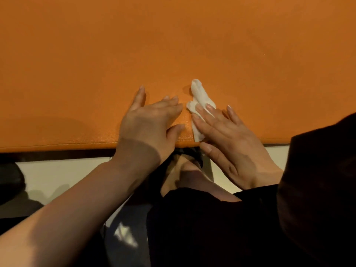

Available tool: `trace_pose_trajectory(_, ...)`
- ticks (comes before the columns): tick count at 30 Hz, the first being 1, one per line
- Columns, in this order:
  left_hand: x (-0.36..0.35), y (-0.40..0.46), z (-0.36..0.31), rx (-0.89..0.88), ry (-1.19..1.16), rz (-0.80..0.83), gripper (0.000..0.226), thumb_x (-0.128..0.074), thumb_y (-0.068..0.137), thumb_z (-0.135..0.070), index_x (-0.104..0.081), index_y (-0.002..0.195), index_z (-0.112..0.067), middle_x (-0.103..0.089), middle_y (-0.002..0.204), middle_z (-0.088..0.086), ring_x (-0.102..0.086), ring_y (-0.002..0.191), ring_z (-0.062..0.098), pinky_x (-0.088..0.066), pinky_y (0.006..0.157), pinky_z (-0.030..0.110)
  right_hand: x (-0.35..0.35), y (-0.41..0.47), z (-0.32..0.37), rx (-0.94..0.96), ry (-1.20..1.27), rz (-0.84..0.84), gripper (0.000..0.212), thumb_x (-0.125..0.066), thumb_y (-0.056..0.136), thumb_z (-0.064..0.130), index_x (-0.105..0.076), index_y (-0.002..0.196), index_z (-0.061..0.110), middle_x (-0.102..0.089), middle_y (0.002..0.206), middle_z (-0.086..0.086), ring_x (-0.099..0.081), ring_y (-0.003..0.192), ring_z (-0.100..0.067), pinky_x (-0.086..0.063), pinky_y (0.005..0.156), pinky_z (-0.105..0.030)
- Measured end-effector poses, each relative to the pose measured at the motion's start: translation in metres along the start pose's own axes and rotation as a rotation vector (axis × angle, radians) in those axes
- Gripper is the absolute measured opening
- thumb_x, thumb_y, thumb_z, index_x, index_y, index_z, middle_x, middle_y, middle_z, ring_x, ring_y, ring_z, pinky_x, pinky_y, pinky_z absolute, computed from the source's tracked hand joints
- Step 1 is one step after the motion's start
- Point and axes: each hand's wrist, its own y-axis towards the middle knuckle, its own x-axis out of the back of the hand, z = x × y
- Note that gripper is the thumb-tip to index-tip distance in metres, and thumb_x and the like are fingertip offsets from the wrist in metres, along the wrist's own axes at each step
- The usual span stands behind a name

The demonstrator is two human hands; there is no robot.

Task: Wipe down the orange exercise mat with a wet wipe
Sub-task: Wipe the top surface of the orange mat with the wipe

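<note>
Orange exercise mat (173,45) fills the upper view, near edge at the person's knees. Wet wipe (199,105), white and crumpled, lies on the mat close to that edge. Right hand (227,135) presses it flat, fingers straight. Left hand (150,122) rests just beside it on the mat, fingers extended, holding nothing. Pale floor (57,174) below the mat edge.

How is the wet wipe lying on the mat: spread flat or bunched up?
Bunched: the wet wipe shows rumpled folds under the right hand on the orange mat.
</note>
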Motion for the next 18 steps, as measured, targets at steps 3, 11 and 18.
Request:
trace_pose_trajectory(3,0.0,0.002,-0.002,0.01,-0.046,0.031,0.036,-0.073,0.081,-0.022,-0.069,0.116,-0.012,-0.064,0.124,0.006,-0.058,0.118,0.014,-0.019,0.116,0.048,0.001,-0.017,-0.003,-0.146,-0.101,-0.151,0.077,-0.013,0.105,0.038,-0.062,0.106,-0.021,-0.06,0.111,-0.04,-0.054,0.097,-0.065,-0.017,0.108,-0.032)
trace_pose_trajectory(11,-0.002,0.003,-0.001,0.016,-0.003,0.033,0.036,-0.068,0.088,-0.022,-0.065,0.122,-0.015,-0.059,0.131,0.001,-0.052,0.125,0.009,-0.011,0.12,0.041,-0.004,0.017,0.015,-0.131,0.042,0.152,0.079,-0.009,0.097,0.056,-0.047,0.14,0.001,-0.042,0.148,-0.018,-0.034,0.14,-0.034,-0.016,0.116,-0.053)
trace_pose_trajectory(18,0.004,0.004,-0.003,0.034,-0.054,0.122,0.042,-0.059,0.094,-0.029,-0.053,0.136,-0.025,-0.043,0.146,-0.01,-0.016,0.12,-0.012,-0.001,0.114,0.018,0.004,0.014,0.009,-0.387,0.134,0.06,0.075,-0.015,0.096,0.055,-0.041,0.144,0.003,-0.034,0.153,-0.014,-0.024,0.146,-0.028,-0.01,0.119,-0.048)
